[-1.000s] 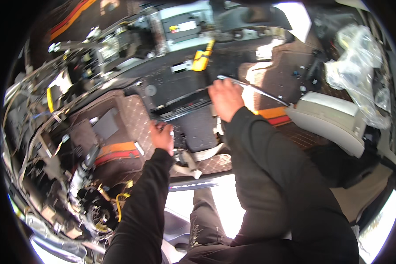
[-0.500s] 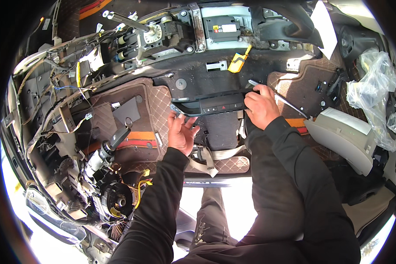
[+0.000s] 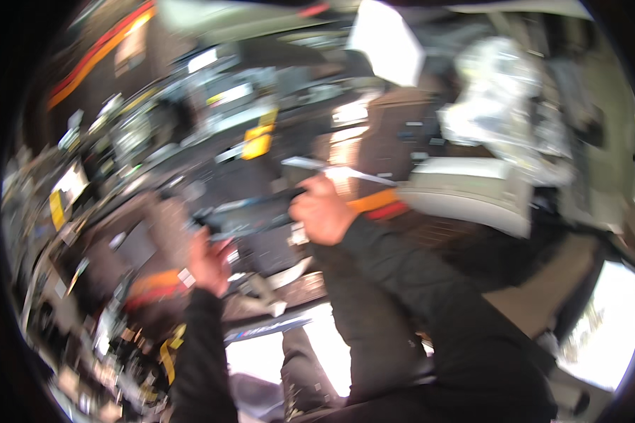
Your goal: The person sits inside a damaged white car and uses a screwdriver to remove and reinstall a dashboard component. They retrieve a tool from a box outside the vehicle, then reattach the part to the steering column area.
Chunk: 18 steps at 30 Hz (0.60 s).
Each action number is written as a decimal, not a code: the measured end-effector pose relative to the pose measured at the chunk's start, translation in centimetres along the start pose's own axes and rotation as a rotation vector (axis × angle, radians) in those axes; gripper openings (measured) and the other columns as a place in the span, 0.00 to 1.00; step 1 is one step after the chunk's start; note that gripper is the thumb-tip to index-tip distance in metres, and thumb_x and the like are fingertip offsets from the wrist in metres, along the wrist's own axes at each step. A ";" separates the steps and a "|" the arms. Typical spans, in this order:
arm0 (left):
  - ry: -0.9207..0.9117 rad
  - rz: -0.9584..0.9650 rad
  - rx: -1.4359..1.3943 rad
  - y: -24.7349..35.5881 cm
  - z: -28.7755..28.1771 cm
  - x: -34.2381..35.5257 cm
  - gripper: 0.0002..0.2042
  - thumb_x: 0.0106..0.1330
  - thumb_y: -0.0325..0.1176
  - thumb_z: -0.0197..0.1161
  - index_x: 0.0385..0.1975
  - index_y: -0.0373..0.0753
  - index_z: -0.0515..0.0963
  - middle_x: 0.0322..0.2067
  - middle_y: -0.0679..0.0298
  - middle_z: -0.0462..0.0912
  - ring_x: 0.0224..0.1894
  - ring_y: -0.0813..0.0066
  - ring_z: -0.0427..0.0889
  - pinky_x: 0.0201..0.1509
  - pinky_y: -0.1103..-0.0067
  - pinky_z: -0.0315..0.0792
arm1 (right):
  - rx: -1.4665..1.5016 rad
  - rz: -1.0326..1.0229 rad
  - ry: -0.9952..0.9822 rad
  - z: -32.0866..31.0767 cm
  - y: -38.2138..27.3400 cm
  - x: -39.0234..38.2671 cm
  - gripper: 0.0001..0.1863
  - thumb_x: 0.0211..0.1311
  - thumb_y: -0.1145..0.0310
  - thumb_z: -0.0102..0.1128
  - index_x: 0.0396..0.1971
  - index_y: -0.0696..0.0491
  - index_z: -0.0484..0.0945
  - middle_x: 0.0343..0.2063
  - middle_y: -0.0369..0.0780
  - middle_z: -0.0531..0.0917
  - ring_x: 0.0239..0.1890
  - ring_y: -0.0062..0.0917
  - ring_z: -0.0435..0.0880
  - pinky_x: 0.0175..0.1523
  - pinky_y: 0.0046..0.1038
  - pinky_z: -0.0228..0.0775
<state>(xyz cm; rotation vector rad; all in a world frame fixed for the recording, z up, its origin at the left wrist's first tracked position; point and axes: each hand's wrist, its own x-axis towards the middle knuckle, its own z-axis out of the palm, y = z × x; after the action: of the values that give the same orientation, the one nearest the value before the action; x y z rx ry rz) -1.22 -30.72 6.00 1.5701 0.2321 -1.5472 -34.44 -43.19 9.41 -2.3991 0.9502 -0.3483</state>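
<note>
The whole picture is smeared by motion. Between my hands is a long black dashboard switch panel (image 3: 250,220), its buttons blurred out. My left hand (image 3: 210,262) is at the panel's left end, thumb and fingers upward against it. At the other end, my right hand (image 3: 323,210) is closed around the panel. A thin silver strip (image 3: 370,175) shows just beyond my right hand; whether the hand touches it, I cannot tell.
Around me is a stripped car interior with exposed wiring (image 3: 113,338) at the left. A grey curved trim piece (image 3: 466,194) lies to the right, near clear plastic wrapping (image 3: 494,99). Farther off are a yellow tag (image 3: 258,142) and a white sheet (image 3: 386,42).
My view has swung to the right, so the surroundings shift left and blur. Both hands still have the switch panel between them.
</note>
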 end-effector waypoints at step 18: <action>-0.195 -0.358 0.762 -11.9 -8.6 -2.0 0.18 0.81 0.50 0.64 0.66 0.55 0.79 0.50 0.69 0.87 0.39 0.73 0.89 0.33 0.73 0.70 | 0.264 0.954 0.855 -35.0 -1.8 -13.3 0.12 0.68 0.72 0.78 0.42 0.59 0.81 0.38 0.35 0.86 0.42 0.18 0.80 0.48 0.28 0.75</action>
<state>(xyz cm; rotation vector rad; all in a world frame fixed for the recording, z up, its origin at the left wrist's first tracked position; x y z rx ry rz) -3.58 -17.08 0.87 1.9999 -0.2337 -2.2221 -57.54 -46.22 38.82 -1.2749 2.0918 -1.0437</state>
